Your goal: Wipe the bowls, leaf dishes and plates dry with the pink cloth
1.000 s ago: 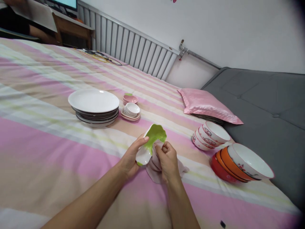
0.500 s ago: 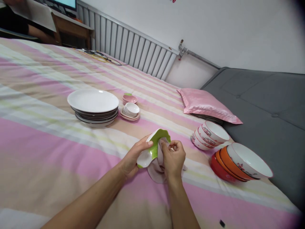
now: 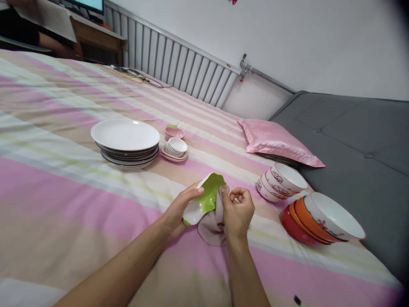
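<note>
The left hand (image 3: 178,208) clasps the green-and-white dish (image 3: 209,192) above the bed (image 3: 64,204), the right hand (image 3: 239,211) pinches a cloth (image 3: 211,228) at its rim — I'd hold it steady and stroke lightly along the wavy edge.

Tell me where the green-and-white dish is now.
The dish is just below the centre of the head view, in the left hand, with the pale cloth at its right edge.
</note>
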